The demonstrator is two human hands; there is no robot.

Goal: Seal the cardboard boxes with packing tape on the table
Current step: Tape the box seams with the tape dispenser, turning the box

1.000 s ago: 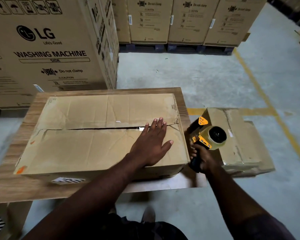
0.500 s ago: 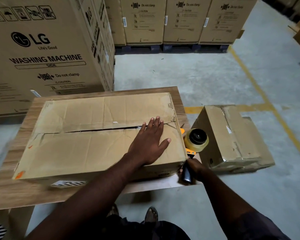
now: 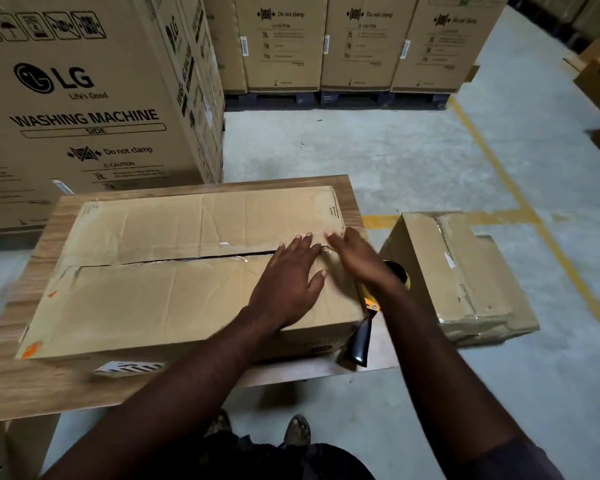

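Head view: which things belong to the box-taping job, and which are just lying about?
Job: box on the table, tape dispenser, table, left hand, right hand.
Lying about: box on the floor, washing machine cartons, pallets.

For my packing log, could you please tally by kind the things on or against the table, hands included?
Cardboard box: 1
Tape dispenser: 1
Hands: 2 (left hand, right hand)
Total: 4
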